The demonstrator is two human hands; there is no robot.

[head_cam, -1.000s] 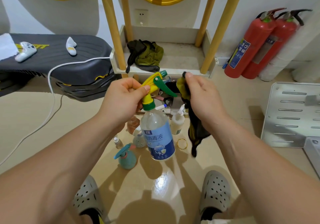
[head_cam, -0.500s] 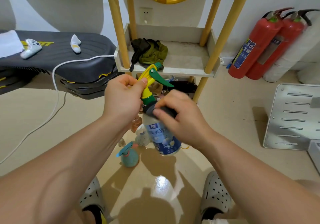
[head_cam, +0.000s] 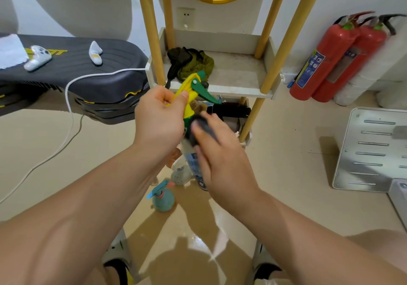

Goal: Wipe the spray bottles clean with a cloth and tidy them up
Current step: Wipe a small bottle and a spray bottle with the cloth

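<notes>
The clear plastic spray bottle with a yellow and green trigger head [head_cam: 189, 108] was held up in the air before the person, above the glossy beige floor [head_cam: 286, 196]. The left hand [head_cam: 158, 117] gripped it around the yellow head. The right hand [head_cam: 220, 157] clutched a dark crumpled cloth [head_cam: 199, 126] and pressed it on the bottle's shoulder, which looked blurred. Below them a small round teal spray bottle [head_cam: 163, 199] stood on the floor, and behind was a white shelf with yellow wooden posts [head_cam: 237, 91].
</notes>
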